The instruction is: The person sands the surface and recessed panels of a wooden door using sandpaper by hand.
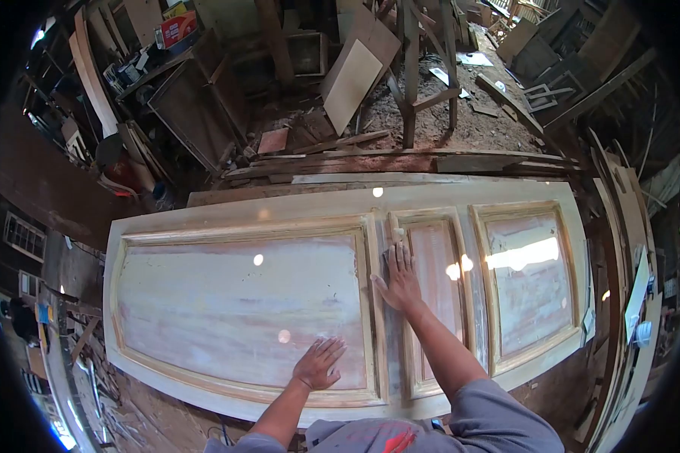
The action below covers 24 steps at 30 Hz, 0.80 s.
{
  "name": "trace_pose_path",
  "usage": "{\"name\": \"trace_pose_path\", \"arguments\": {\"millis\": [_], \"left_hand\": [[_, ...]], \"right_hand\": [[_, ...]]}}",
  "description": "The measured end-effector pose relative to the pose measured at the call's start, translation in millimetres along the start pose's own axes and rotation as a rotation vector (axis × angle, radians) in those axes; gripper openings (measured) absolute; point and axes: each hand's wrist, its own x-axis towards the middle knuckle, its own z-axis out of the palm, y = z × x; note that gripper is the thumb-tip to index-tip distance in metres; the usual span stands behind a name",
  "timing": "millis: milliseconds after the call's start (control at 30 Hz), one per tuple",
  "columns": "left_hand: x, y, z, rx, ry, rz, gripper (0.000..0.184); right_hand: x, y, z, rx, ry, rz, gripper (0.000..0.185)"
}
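A large panelled wooden door (pixel 242 208) lies flat in front of me, with raised mouldings framing its panels. My left hand (pixel 321 365) rests on the large left panel (pixel 204 302), palm down and fingers stretched, holding nothing. Pale dust shows about its fingertips. Farther right, my right hand (pixel 400 281) presses flat on the moulding along the left side of the narrow middle panel (pixel 433 302). A dark piece that looks like sandpaper (pixel 386 261) shows at the edge of its fingers; the rest is hidden beneath the hand. A small pale lump (pixel 399 233) lies just beyond the fingertips.
Long boards (pixel 430 162) lie stacked behind the door's far edge. Upright planks (pixel 627 219) stand close on the right. A wooden cabinet (pixel 196 113) is at the back left, with a red box (pixel 177 29) on top. Scraps and shavings litter the ground (pixel 468 136).
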Motion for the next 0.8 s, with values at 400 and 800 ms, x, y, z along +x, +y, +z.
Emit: {"name": "trace_pose_path", "arguments": {"millis": [400, 800], "left_hand": [[2.6, 4.6, -5.4, -0.026, -0.021, -0.009, 0.08], [-0.4, -3.9, -2.9, -0.018, 0.018, -0.054, 0.08]], "right_hand": [[-16.8, -6.2, 13.6, 0.013, 0.027, -0.049, 0.102], [-4.8, 5.2, 24.1, 0.038, 0.235, 0.115, 0.069]]}}
